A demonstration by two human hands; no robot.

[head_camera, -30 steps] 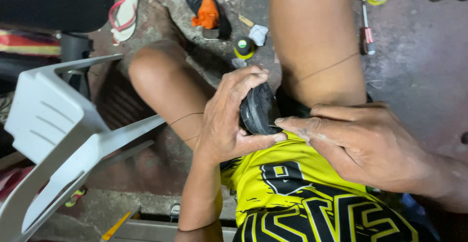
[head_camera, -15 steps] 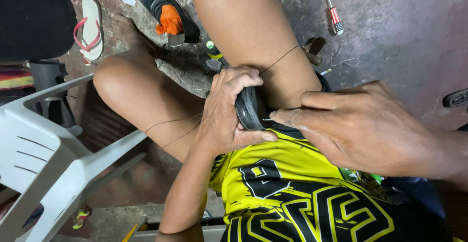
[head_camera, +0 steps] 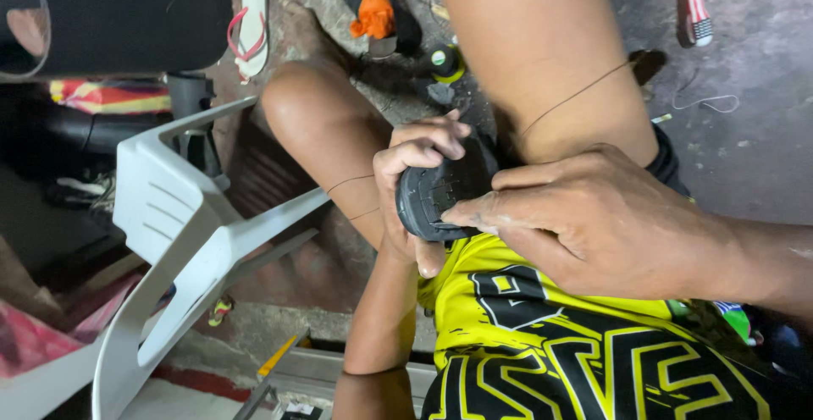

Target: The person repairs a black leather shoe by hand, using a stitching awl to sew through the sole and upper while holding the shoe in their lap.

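1. A person sits low over a concrete floor (head_camera: 762,149), seen from above, with both bare knees raised and a yellow and black shirt (head_camera: 542,335) in the lower middle of the view.
2. The left hand (head_camera: 415,191) wraps around a black shoe (head_camera: 440,196) held between the knees, just above the shirt. Its fingers (head_camera: 436,136) curl firmly over the top of the shoe, and the ribbed sole faces up toward the camera.
3. The right hand (head_camera: 593,221) lies over the right side of the shoe. Its fingers (head_camera: 487,210) are nearly closed and press on the sole's edge. Whether they pinch a needle or other small tool cannot be told.
4. A thin thread (head_camera: 576,96) runs taut across the right thigh towards the shoe, and another strand crosses the left knee.
5. Judging by the thread and the grip, the step in hand looks like stitching the sole along its edge.
6. The next move probably calls for a steady hold from the left hand while the right hand draws the thread tight without letting the shoe twist.
7. Farther off, towards the top edge of the floor, lie a second black shoe with an orange cloth (head_camera: 374,13) stuffed in it, a white flip-flop (head_camera: 251,22), a small round tin (head_camera: 446,62) and a red-handled screwdriver (head_camera: 693,9).
8. A white plastic chair (head_camera: 178,217) stands at the left.
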